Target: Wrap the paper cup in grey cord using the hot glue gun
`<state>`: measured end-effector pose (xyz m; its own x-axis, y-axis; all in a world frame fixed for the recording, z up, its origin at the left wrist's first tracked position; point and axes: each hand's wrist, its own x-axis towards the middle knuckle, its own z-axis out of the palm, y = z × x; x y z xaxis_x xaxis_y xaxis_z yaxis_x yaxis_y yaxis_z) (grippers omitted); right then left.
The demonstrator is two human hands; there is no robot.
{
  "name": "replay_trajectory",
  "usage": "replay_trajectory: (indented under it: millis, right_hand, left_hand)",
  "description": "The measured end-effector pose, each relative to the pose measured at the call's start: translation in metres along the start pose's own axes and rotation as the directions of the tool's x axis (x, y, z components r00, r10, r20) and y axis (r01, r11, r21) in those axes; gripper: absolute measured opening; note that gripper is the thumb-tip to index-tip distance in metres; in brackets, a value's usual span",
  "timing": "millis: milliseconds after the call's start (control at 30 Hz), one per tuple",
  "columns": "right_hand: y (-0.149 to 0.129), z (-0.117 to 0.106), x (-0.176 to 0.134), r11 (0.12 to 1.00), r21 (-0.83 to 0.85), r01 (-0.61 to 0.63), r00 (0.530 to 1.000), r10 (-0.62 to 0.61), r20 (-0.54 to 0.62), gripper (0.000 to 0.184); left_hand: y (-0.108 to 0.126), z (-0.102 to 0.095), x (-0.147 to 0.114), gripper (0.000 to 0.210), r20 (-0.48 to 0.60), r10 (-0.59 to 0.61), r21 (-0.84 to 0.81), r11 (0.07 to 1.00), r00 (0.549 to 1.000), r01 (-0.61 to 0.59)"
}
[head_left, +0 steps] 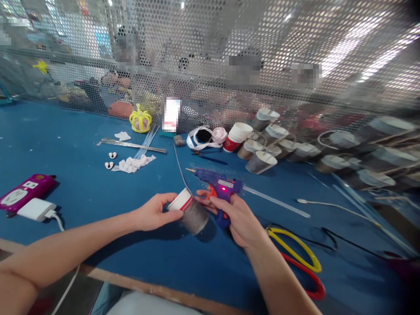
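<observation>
My left hand [155, 212] grips a paper cup [181, 201] by its rim end, thumb and fingers closed on it. The cup lies tilted just above or on the table; grey cord [196, 217] wraps much of its side, leaving a white and red band bare. From the cup a strand runs up to a small bundle of grey cord [179, 140]. My right hand [242, 218] is closed round the handle of a blue glue gun [216, 180] with an orange trigger and a lit red light. Its nozzle points left, above the cup. A clear glue stick [278, 202] sticks out behind.
Large scissors [295, 247] with yellow and red handles lie right of my right forearm. Several wrapped cups [261, 162] stand at the back right, near stacked paper cups [241, 131]. A purple power strip [28, 192] sits left. Perforated metal mesh [203, 57] closes off the back.
</observation>
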<state>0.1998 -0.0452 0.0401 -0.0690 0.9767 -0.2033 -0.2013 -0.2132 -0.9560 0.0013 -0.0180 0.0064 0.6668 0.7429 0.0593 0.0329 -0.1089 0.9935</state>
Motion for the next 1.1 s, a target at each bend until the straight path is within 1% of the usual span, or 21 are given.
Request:
replay_trajectory:
  millis: [100,167,267,367,433,500,600,667,733,800,867,933,1000,1100]
  right_hand:
    - [0.000,0.004,0.001,1.000,0.011,0.005,0.998,-0.006,0.056,0.023]
    - [0.001,0.007,0.002,1.000,-0.003,0.008,0.998,-0.008,0.067,0.022]
    - [0.003,0.008,0.004,0.999,-0.045,0.018,0.997,-0.015,0.073,0.021]
    - [0.004,0.007,0.005,0.996,-0.062,0.070,0.994,-0.064,0.085,0.021]
    - [0.004,0.008,0.005,0.993,-0.042,0.107,0.990,-0.102,0.097,0.021]
    - [0.003,0.010,0.004,0.993,-0.013,0.121,0.985,-0.119,0.122,0.020]
    - [0.000,0.016,0.004,0.993,0.014,0.118,0.977,-0.118,0.180,0.018]
    - [-0.002,0.019,0.005,0.994,0.017,0.110,0.973,-0.112,0.203,0.019]
    - [-0.002,0.021,0.006,0.994,-0.010,0.111,0.977,-0.108,0.184,0.020]
    - [-0.001,0.018,0.007,0.988,-0.082,0.128,0.987,-0.119,0.106,0.023]
    - [-0.001,0.013,0.007,0.969,-0.181,0.167,0.986,-0.169,0.003,0.025]
    - [-0.004,0.006,0.004,0.940,-0.271,0.209,0.971,-0.232,-0.054,0.025]
    - [-0.008,0.001,-0.002,0.910,-0.352,0.220,0.965,-0.255,-0.055,0.022]
    - [-0.014,-0.001,-0.010,0.830,-0.535,0.159,0.979,-0.204,-0.026,0.022]
  left_hand:
    - [0.004,0.003,-0.002,0.019,0.083,-0.019,-0.003,1.000,0.996,0.020]
    - [0.007,0.005,-0.002,0.016,0.088,-0.023,-0.028,0.999,0.996,0.025]
    - [0.008,0.006,-0.002,0.022,0.065,-0.010,-0.116,0.993,0.998,0.018]
    - [0.006,0.005,-0.002,0.031,0.089,0.003,-0.161,0.987,0.996,0.012]
    - [0.006,0.005,-0.003,0.039,0.122,0.010,-0.126,0.992,0.993,0.006]
    - [0.007,0.004,-0.004,0.044,0.164,0.032,-0.049,0.999,0.986,-0.025]
    - [0.010,0.004,-0.006,0.041,0.223,0.055,0.111,0.991,0.973,-0.082]
    - [0.011,0.004,-0.007,0.039,0.228,0.047,0.185,0.979,0.972,-0.091]
    - [0.010,0.004,-0.006,0.036,0.193,0.033,0.212,0.974,0.981,-0.075]
    - [0.009,0.003,-0.005,0.035,0.119,0.035,0.209,0.976,0.992,-0.059]
    - [0.008,0.001,-0.004,0.034,0.035,0.055,0.209,0.976,0.998,-0.061]
    - [0.007,-0.004,-0.001,0.035,-0.045,0.085,0.217,0.973,0.995,-0.073]
    - [0.004,-0.009,0.002,0.035,-0.114,0.105,0.231,0.970,0.988,-0.076]
    - [0.000,-0.018,0.006,0.037,-0.183,0.114,0.263,0.963,0.977,-0.063]
